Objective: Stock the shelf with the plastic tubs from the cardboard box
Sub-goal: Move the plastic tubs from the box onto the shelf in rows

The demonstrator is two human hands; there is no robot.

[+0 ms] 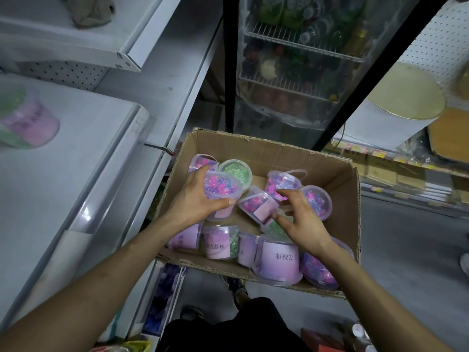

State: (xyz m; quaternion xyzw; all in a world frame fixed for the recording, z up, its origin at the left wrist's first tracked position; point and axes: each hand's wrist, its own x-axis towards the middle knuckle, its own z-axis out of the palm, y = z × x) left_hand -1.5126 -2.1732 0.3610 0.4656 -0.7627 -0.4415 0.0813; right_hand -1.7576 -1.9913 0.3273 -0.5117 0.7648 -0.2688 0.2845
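gripping clear tub [223,189], pink/blue inside, l hand [199,198] | r hand [300,221] pinches tilted tub [256,205]

Open cardboard box [253,146], clear lidded plastic tubs [279,260] of pink or green beads jumbled inside, white shelf [76,161] alongside.

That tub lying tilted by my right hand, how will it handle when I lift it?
The tilted tub probably feels rigid, since its clear plastic walls hold their shape. It looks packed with small coloured pieces, so expect some heft. Its round sides may roll if it is set down sideways.
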